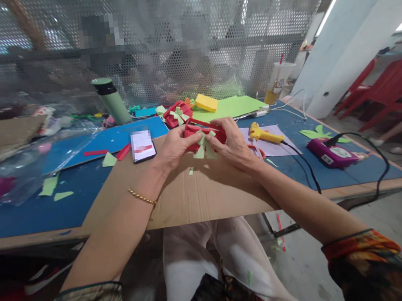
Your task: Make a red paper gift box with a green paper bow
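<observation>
Both hands meet over a brown cardboard sheet (pixel 191 194) on the blue table. My left hand (pixel 175 147) pinches one side of a red paper flower with pale green leaf strips (pixel 203 139). On the other side my right hand (pixel 234 143) curls its fingers around the same flower. The flower is held just above the cardboard. A second, similar red and green paper flower (pixel 176 113) lies farther back on the table. A phone (pixel 142 146) lies flat just left of my left hand.
A yellow glue gun (pixel 263 133) rests on white paper to the right, with a purple device (pixel 330 152) and black cables beyond. Green paper sheets (pixel 230 106), a yellow sponge block (pixel 206 102), a green flask (pixel 112 100) and a cup (pixel 279 81) stand at the back. Red chairs (pixel 391 87) are on the right.
</observation>
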`<action>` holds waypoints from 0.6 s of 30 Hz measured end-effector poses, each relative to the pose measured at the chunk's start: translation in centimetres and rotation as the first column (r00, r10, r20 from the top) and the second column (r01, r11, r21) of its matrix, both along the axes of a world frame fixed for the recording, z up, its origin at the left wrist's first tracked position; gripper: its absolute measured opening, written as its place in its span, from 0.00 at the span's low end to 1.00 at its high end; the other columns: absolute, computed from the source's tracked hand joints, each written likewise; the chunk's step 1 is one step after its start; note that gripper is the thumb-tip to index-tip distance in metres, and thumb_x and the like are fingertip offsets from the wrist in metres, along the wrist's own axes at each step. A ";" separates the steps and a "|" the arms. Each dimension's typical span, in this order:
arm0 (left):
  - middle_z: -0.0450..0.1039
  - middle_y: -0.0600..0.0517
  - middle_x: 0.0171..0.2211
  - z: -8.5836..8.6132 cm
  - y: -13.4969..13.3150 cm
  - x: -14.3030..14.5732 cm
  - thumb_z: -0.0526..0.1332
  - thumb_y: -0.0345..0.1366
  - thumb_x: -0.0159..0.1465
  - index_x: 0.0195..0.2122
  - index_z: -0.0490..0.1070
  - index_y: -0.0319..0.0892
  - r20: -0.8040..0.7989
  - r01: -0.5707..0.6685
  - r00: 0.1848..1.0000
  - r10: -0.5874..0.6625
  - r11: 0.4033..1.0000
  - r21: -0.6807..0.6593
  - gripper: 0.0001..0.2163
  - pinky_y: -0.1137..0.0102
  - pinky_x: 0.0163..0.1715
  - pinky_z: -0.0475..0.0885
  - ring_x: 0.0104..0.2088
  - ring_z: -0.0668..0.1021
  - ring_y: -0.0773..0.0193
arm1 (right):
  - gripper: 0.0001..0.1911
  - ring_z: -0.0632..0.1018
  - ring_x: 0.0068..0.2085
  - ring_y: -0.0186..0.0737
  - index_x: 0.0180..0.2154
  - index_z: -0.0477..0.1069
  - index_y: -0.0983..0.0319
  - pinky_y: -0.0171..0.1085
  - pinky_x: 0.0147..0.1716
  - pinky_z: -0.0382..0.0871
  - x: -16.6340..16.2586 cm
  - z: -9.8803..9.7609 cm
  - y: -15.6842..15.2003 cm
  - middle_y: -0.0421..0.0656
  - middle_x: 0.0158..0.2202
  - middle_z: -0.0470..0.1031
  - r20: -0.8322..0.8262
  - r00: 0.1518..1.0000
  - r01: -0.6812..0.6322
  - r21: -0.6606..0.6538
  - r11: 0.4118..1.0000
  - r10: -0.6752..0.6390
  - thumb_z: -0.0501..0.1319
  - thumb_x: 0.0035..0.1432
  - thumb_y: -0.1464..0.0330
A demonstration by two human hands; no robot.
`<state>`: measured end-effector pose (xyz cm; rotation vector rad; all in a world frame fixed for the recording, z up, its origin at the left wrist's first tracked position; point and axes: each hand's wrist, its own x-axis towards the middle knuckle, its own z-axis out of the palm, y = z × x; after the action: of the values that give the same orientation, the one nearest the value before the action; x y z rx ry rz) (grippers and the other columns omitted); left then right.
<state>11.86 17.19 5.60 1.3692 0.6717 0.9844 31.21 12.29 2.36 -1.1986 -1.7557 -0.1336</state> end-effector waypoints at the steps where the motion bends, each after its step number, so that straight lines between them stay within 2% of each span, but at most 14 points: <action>1: 0.82 0.50 0.36 0.0 0.0 0.0 0.79 0.36 0.54 0.41 0.81 0.39 0.000 -0.002 1.000 0.002 1.000 0.001 0.16 0.72 0.31 0.74 0.31 0.79 0.68 | 0.19 0.78 0.54 0.54 0.52 0.71 0.56 0.55 0.56 0.74 0.0 -0.1 0.0 0.51 0.51 0.78 -0.003 1.000 -0.001 0.001 1.000 0.001 0.61 0.71 0.50; 9: 0.81 0.51 0.32 0.1 -0.1 0.0 0.82 0.36 0.50 0.40 0.81 0.38 0.000 0.012 1.000 -0.012 1.000 -0.004 0.18 0.73 0.31 0.73 0.30 0.78 0.68 | 0.27 0.78 0.55 0.55 0.57 0.68 0.56 0.57 0.54 0.76 0.0 -0.2 0.1 0.53 0.56 0.76 -0.080 0.997 0.008 0.020 1.000 -0.006 0.63 0.68 0.45; 18: 0.82 0.51 0.34 -0.1 -0.1 0.2 0.84 0.40 0.47 0.39 0.81 0.38 0.014 0.036 0.999 -0.036 0.999 0.008 0.22 0.71 0.36 0.75 0.33 0.80 0.66 | 0.22 0.76 0.58 0.57 0.56 0.71 0.56 0.58 0.58 0.73 0.0 0.3 -0.4 0.52 0.57 0.76 -0.004 1.000 -0.015 0.042 0.999 0.015 0.67 0.66 0.55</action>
<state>12.04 17.10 5.53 1.3758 0.6311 0.9676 31.18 11.87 2.66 -1.1539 -1.7495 -0.1582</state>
